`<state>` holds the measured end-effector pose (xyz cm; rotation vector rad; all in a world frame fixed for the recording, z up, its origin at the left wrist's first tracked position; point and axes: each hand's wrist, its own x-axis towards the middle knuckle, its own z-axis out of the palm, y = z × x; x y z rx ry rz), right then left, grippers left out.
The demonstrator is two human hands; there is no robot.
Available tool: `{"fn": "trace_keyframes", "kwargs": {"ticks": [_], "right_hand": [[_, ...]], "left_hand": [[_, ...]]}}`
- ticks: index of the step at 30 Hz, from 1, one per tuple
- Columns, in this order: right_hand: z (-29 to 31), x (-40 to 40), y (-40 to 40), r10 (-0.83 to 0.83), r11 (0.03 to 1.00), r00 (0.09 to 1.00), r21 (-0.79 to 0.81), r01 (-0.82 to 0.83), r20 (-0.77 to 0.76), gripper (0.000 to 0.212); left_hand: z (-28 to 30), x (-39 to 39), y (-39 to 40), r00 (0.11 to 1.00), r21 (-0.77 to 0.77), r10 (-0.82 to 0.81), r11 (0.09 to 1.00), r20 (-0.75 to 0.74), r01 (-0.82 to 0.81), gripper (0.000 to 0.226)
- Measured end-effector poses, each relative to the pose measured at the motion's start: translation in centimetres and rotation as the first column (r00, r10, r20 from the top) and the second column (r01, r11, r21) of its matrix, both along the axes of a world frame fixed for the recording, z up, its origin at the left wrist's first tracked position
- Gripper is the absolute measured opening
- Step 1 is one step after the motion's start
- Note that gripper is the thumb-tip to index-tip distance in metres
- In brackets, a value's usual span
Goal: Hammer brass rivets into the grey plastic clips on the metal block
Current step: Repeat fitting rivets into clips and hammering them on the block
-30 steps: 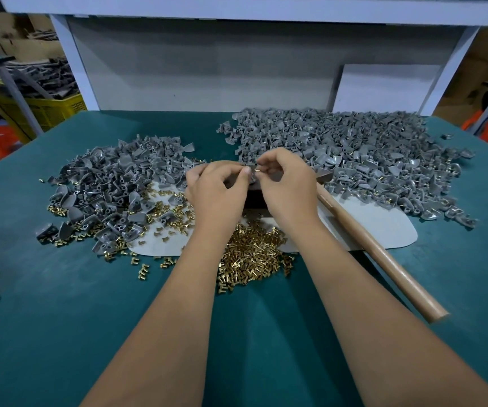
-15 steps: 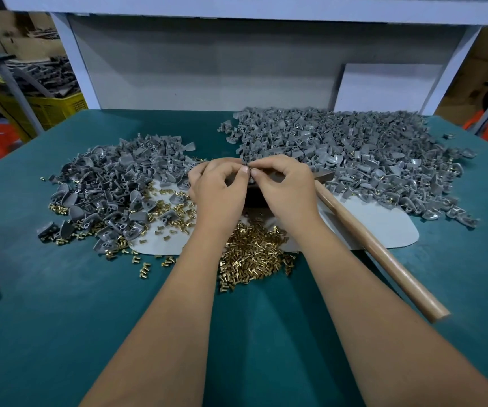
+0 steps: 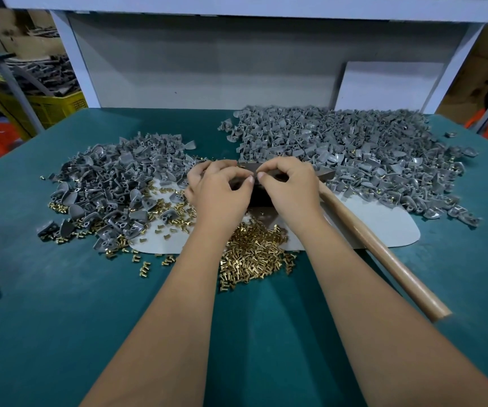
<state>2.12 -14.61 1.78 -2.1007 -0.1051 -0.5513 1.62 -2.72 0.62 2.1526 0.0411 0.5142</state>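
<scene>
Both hands meet over the dark metal block (image 3: 258, 195) at the table's middle, which they mostly hide. My left hand (image 3: 219, 190) has its fingers curled, thumb and forefinger pinching a small part that I cannot make out. My right hand (image 3: 291, 186) curls beside it, fingertips pinched on a small piece at the block's top. A heap of brass rivets (image 3: 254, 254) lies just in front of the block. Grey plastic clips form one pile at the left (image 3: 119, 183) and a larger one at the right (image 3: 354, 151). A wooden-handled hammer (image 3: 383, 254) lies to the right of my right wrist.
A pale mat (image 3: 389, 224) lies under the block on the green table (image 3: 60, 304). Loose rivets are scattered at the left. A white shelf frame and a board (image 3: 389, 83) stand behind. A yellow crate (image 3: 51, 107) sits off the table at far left.
My right hand has lowered and its fingertips have drawn close to the left hand's over the block. The hammer and piles have not moved.
</scene>
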Motion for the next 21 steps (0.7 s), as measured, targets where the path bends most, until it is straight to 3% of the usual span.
{"fn": "trace_keyframes", "kwargs": {"ticks": [10,21], "right_hand": [[-0.23,0.26,-0.02,-0.035,0.99,0.999,-0.136,0.037,0.018,0.016],[-0.4,0.72,-0.09,-0.025,0.896,0.984,-0.433,0.1,0.176,0.008]], "left_hand": [[-0.35,0.26,0.05,1.0,0.024,0.022,0.999,0.007,-0.022,0.006],[-0.6,0.45,0.1,0.999,0.027,0.044,0.999,0.017,-0.044,0.011]]}}
